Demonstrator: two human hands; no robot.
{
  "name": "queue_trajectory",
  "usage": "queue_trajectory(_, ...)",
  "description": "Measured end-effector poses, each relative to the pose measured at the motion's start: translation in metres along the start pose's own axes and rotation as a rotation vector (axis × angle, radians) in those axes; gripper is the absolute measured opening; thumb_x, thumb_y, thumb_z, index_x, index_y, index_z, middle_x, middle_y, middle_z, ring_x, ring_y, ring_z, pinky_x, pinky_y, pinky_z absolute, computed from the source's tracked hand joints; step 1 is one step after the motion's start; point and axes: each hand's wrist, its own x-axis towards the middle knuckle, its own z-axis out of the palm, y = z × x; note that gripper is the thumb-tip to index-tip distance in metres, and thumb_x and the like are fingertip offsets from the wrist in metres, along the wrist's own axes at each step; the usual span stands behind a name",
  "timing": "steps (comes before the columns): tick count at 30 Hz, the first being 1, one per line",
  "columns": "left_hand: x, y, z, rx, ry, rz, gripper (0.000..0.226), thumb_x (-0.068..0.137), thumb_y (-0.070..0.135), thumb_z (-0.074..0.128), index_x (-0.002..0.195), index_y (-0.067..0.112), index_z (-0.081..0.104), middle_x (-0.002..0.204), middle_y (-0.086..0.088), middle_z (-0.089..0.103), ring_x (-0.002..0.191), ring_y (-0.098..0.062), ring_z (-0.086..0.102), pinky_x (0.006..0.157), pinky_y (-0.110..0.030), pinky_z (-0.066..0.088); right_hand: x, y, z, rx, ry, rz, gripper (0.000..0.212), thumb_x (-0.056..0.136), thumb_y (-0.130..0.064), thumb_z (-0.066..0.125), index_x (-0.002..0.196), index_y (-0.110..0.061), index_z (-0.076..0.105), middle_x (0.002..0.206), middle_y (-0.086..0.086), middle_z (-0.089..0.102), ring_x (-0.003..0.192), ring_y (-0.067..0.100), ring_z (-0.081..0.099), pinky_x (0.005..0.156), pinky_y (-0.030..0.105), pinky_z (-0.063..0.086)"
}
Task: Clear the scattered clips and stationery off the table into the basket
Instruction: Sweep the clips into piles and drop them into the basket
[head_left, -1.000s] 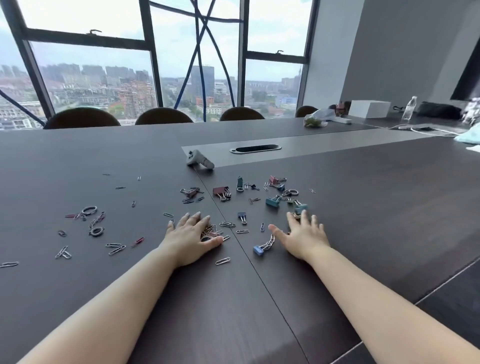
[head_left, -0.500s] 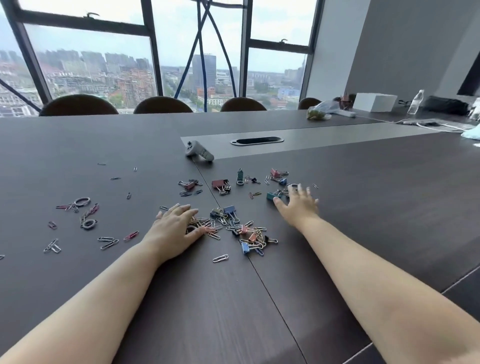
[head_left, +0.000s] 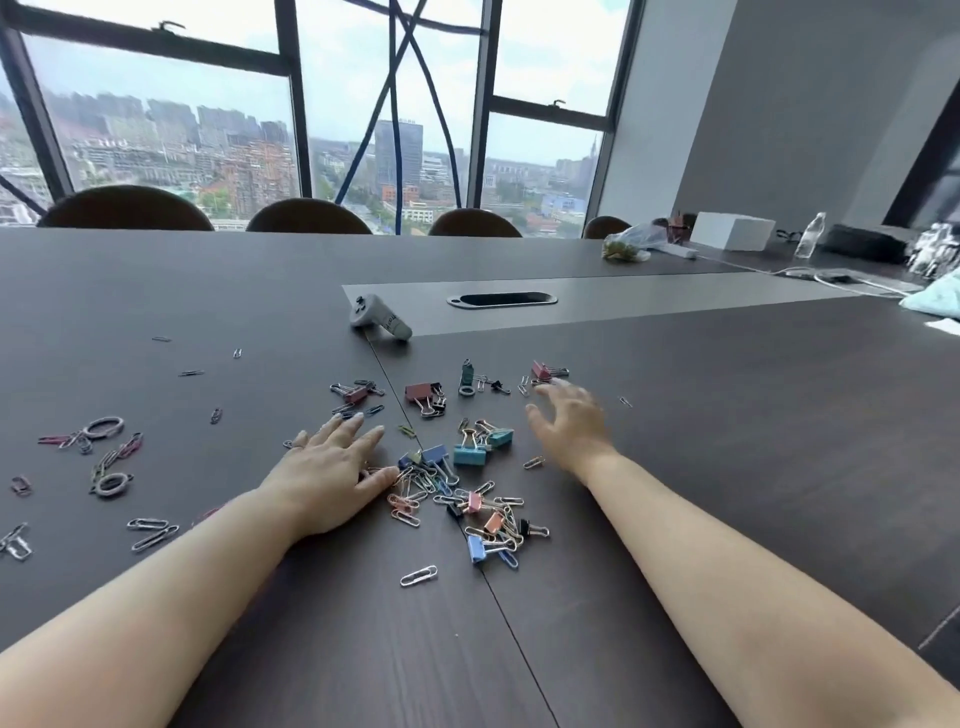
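Left hand (head_left: 332, 470) palm down, flat, fingers straight and close together, thumb out to the right. Right hand (head_left: 571, 423) further forward, blurred, fingers spread and loosely bent, gripping nothing. Both forearms bare, stretched forward.

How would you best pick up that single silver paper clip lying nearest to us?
Probably pinch the silver paper clip across its long sides, coming straight down from above: it lies flat on the table, apart from the pile, with nothing raised to catch.

Dark marking on the grey controller (head_left: 381, 322) is unreadable.
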Motion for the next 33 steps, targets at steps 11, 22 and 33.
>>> queue_trajectory(11,0.019,-0.005,0.004,-0.100,0.080,-0.047,0.064,0.092,0.054,0.035,0.147,0.028,0.016,0.158,0.006,0.009,0.146,-0.011,0.003,0.118,-0.037,0.003,0.051,0.045,-0.003,-0.205,-0.291,0.253,0.071,0.093,-0.056,0.022,0.149,-0.017,0.005,0.159,0.008,0.003,0.147,0.023,0.002,0.119,0.039,0.004)
queue_trajectory(22,0.015,-0.005,0.001,-0.174,0.120,-0.013,0.058,0.093,0.048,0.041,0.144,0.026,0.028,0.154,0.007,0.023,0.143,-0.012,0.019,0.119,-0.037,0.010,0.043,0.001,0.001,0.325,-0.101,-0.058,0.031,0.095,-0.030,0.044,0.120,-0.018,0.059,0.125,0.004,0.061,0.120,0.022,0.052,0.100,0.032,0.039)
queue_trajectory(33,0.020,-0.007,0.005,-0.164,0.119,-0.068,0.058,0.094,0.048,0.037,0.146,0.028,0.022,0.156,0.008,0.014,0.145,-0.008,0.002,0.117,-0.044,0.001,0.097,-0.007,0.031,-0.124,-0.403,-0.032,0.059,0.092,-0.060,0.026,0.146,-0.035,0.020,0.159,-0.002,0.005,0.146,0.024,-0.001,0.118,0.046,0.000)
